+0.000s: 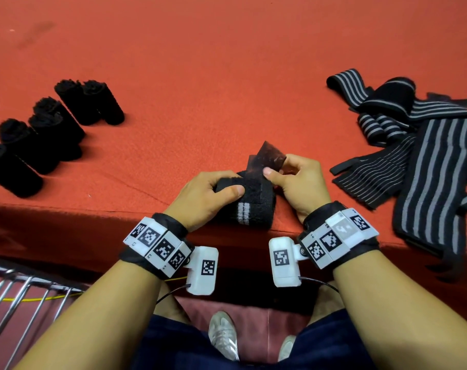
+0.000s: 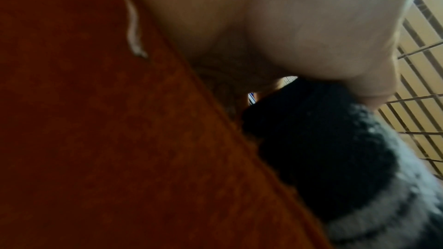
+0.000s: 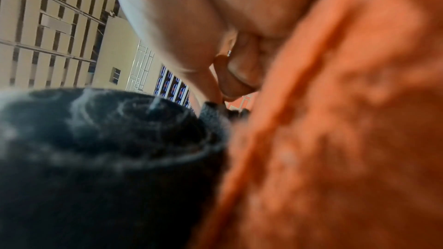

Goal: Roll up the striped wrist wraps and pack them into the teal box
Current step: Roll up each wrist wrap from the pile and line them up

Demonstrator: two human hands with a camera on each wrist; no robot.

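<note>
Gripping the rolled wrist wrap (image 1: 249,201) at the near edge of the red-covered table (image 1: 227,76): the left hand (image 1: 205,194), fingers curled over the far side, thumb pressed on top. Pinching the wrap's loose dark end flap (image 1: 267,160) just above the roll: the right hand (image 1: 299,182), thumb and curled fingers closed on it. Seen from the right wrist as a blurred spiral end (image 3: 115,130), from the left wrist as dark cloth with a pale band (image 2: 335,149) under the palm. Lying in a row at far left, well apart from the hands: finished black rolls (image 1: 50,134). Heaped at right, unrolled: striped wraps (image 1: 419,156). Below the table edge: a metal rack (image 1: 21,297), white shoes (image 1: 223,335).
</note>
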